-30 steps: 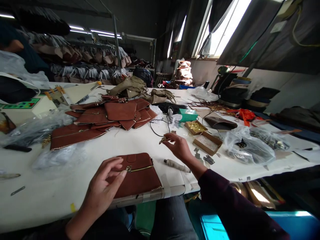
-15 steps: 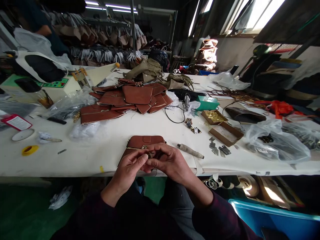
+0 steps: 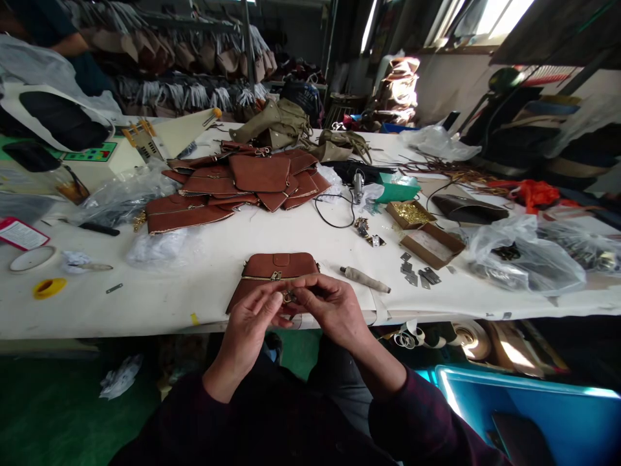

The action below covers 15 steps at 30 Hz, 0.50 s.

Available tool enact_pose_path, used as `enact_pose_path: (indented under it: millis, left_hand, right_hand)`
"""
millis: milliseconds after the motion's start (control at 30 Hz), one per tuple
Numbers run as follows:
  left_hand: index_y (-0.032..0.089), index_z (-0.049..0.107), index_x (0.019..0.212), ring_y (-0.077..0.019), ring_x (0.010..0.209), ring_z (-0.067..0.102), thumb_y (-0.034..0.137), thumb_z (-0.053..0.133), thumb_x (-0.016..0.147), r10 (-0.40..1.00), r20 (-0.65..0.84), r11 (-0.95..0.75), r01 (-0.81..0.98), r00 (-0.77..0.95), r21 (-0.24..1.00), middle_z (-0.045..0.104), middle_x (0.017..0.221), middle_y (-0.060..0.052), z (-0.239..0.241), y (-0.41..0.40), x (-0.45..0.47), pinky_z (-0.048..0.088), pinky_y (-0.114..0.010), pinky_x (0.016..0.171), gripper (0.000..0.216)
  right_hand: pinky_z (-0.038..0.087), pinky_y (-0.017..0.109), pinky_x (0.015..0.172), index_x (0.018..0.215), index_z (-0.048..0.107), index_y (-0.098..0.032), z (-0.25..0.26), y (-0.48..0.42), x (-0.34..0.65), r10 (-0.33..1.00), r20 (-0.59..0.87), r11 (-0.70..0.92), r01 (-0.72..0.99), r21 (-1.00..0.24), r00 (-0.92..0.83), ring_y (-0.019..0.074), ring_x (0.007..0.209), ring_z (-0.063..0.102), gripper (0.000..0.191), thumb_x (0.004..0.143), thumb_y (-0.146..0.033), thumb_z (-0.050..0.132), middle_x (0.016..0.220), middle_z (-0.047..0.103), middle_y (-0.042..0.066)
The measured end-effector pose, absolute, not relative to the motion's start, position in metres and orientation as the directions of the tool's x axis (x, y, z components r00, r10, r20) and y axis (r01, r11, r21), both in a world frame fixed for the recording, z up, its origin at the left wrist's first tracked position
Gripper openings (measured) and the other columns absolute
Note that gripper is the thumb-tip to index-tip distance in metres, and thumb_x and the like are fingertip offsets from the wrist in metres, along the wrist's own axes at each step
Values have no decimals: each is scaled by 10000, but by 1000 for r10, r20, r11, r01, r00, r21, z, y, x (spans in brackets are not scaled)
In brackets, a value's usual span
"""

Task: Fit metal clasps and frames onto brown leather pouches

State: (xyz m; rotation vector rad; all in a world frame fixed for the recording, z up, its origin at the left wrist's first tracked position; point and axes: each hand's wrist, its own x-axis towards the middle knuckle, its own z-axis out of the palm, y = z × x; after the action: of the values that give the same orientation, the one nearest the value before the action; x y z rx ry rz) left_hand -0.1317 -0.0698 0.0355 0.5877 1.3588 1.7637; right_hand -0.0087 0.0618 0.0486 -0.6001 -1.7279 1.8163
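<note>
My left hand [image 3: 250,318] and my right hand [image 3: 336,309] meet over the front edge of the table. Between their fingertips is a small brass-coloured metal fitting [image 3: 288,297], partly covered by the fingers; its exact kind is unclear. Both hands are closed in a pinch around it. Just behind them lies a brown leather bag [image 3: 259,264] with a zip across its front, its lower part hidden by my hands. To the right of the bag rests a slim tool with a cloth-wrapped handle [image 3: 366,279].
Brown leather bag pieces [image 3: 259,173] are piled farther back. At right are several flat metal plates [image 3: 429,278], a cardboard box of gold-coloured bits [image 3: 411,213] and a clear plastic bag [image 3: 528,259]. Yellow tape [image 3: 49,288] lies at left. A blue bin [image 3: 548,401] stands below right.
My right fingers have shifted on the small metal fitting, and more of its brass colour shows. The whole view has moved slightly; the bag stays in place on the table.
</note>
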Motion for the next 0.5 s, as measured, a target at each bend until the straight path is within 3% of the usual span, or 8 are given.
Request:
enact_pose_path:
  millis: [100,233,367,500]
  left_hand:
    - [217,755,1267,-258,967,788,407,905,837,834,-78,-84,-266,-546,960,806,1056,-74,32,-71,-129,666,-331,789,494]
    - [221,780,1199,-262,1024,778,384,907,825,804,-29,-115,-203,-594,972,796,1194,-86,31,-72,-129,650,-352,884,427]
    - [199,795,1168,-218,796,755,454,874,858,815,-60,-64,-193,-576,979,793,927,-63,34,-77,-134,634,-315,754,409]
    - [166,786,1007,-159,640,668,511,777,941,879,-101,-78,-350,-465,934,726,824,-46,36,-79,-136,588,-289,629,351]
  right_hand:
    - [651,327,735,985,826,-221,49,56,-10,684,62,-43,-125,-991,-727,194,773,738,259,877,-455,861,906,794,44]
    - [627,311,726,984,818,-226,54,51,-9,666,113,-19,-169,-985,-738,179,752,718,218,901,-426,846,875,774,29]
    - [626,327,756,1052,826,-239,62,54,-4,577,148,54,-144,-988,-803,189,783,740,192,945,-398,813,909,787,29]
    - [598,309,753,1033,818,-233,69,66,1,555,150,187,-53,-981,-818,190,823,742,170,934,-371,826,926,782,30]
